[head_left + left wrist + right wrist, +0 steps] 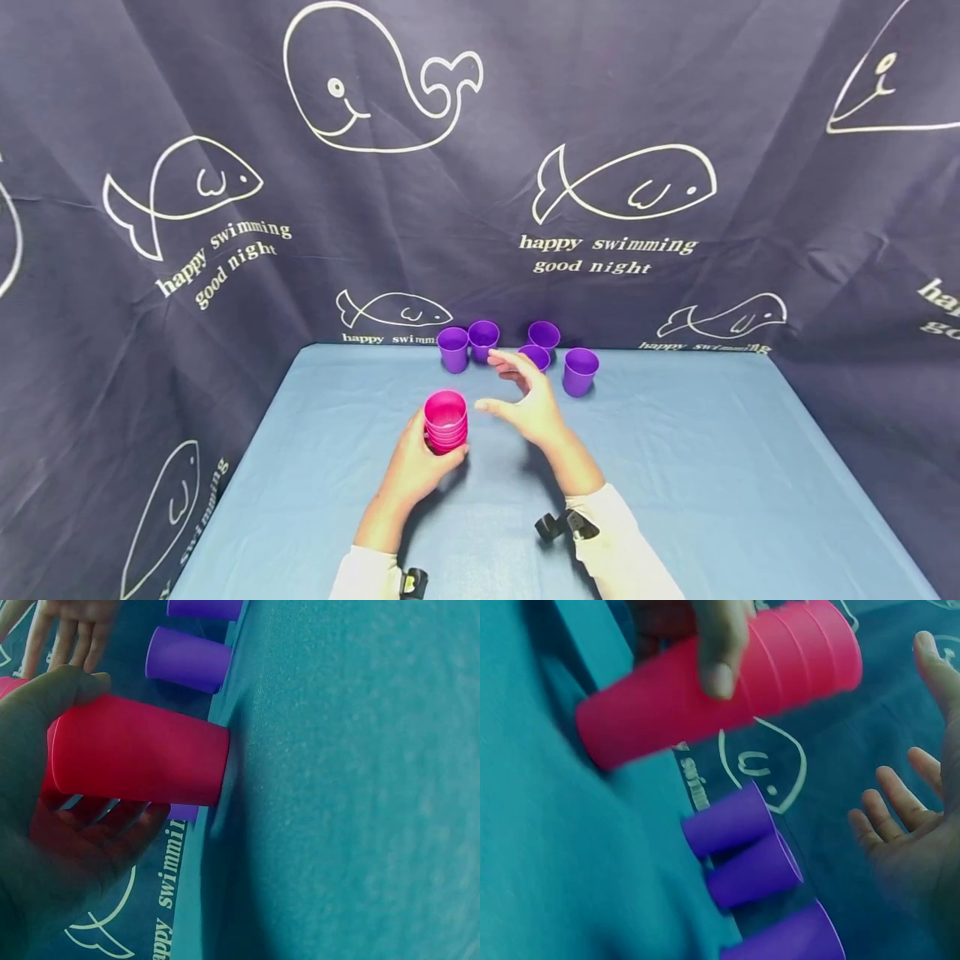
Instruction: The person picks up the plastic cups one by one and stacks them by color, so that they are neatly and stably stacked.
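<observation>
Pink cups [447, 437] fill the curled left hand [414, 468], right hand [533, 406] arched nearby.

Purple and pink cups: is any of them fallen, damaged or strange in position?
Nothing stands out. The five purple tapered plastic-looking cups stand upright; the right hand partly hides one. The nested pink tapered plastic-looking cups are held roughly upright by the left hand. I see no damage.

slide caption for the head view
Left hand grips a stack of pink cups; right hand open beside it, purple cups behind.
</observation>
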Demonstrator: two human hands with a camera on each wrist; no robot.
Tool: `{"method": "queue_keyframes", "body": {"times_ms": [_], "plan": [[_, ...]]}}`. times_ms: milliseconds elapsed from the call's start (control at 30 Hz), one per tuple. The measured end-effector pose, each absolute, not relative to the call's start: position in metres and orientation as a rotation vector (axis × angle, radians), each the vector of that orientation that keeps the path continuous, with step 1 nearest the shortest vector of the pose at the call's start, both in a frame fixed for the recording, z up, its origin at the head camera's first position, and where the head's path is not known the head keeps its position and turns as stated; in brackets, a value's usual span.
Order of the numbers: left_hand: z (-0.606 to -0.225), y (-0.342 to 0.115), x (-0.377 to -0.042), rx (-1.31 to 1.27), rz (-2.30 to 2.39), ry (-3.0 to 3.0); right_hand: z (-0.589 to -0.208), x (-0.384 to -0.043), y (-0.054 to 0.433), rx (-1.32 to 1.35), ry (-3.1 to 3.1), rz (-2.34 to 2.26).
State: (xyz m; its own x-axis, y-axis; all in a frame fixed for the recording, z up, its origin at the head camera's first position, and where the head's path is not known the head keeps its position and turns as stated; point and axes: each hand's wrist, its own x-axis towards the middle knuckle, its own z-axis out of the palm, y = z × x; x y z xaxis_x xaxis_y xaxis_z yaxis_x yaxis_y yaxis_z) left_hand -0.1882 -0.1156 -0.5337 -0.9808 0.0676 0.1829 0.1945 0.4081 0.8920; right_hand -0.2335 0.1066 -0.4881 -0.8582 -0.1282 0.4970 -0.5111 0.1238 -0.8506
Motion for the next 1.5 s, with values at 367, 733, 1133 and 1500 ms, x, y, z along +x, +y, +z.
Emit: {"method": "queue_keyframes", "body": {"times_ms": [367, 733, 1133, 1500], "plan": [[-0.533, -0.12, -0.189, -0.188, -1.584, -2.544, -0.485, -0.244, 0.148, 0.408, -2.011, 1.676], [-0.525, -0.129, -0.191, -0.178, -1.562, -2.557, -0.503, -0.263, 0.189, 0.066, -2.048, 1.406], [-0.514, -0.13, -0.185, -0.176, -1.563, -2.524, -0.519, -0.268, 0.21, -0.255, -2.295, 1.616], [-0.471, -0.125, -0.164, -0.369, -1.357, -2.178, -0.528, -0.269, 0.215, -0.302, -2.298, 1.747]]}}
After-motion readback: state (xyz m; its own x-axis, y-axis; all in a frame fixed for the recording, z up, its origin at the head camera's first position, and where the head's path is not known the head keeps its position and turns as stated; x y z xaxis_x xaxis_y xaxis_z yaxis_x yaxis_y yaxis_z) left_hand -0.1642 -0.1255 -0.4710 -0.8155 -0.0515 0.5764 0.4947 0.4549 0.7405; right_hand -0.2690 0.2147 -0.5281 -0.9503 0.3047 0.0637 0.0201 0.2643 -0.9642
